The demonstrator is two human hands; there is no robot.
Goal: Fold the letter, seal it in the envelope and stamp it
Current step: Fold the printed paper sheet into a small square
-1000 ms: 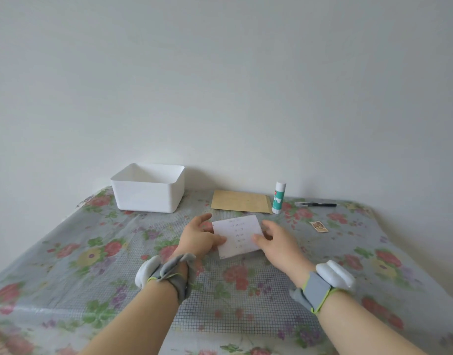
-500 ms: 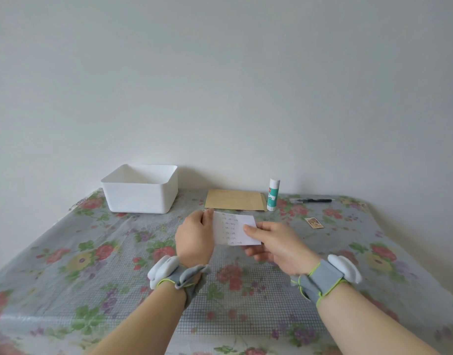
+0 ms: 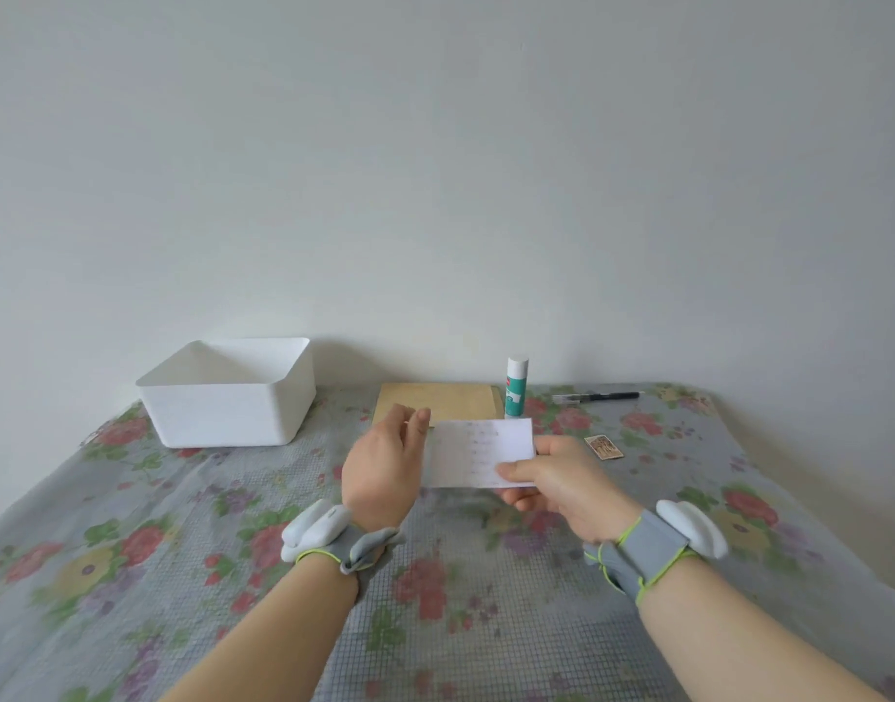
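A small white letter (image 3: pixel 478 450) with faint writing is held up above the table, between both hands. My left hand (image 3: pixel 384 466) grips its left edge and my right hand (image 3: pixel 552 481) pinches its lower right corner. Behind it a brown envelope (image 3: pixel 435 405) lies flat near the wall. A small brown stamp (image 3: pixel 603 446) lies on the cloth to the right of the letter. A white and green glue stick (image 3: pixel 516 386) stands upright at the envelope's right end.
A white plastic bin (image 3: pixel 227 397) stands at the back left. A black pen (image 3: pixel 597 396) lies near the wall at the back right. The table (image 3: pixel 131 549) has a floral cloth, and its right edge falls away near my right wrist.
Both hands have lifted the letter off the cloth and now hold it upright in the air. The letter looks wider and flatter than a second ago.
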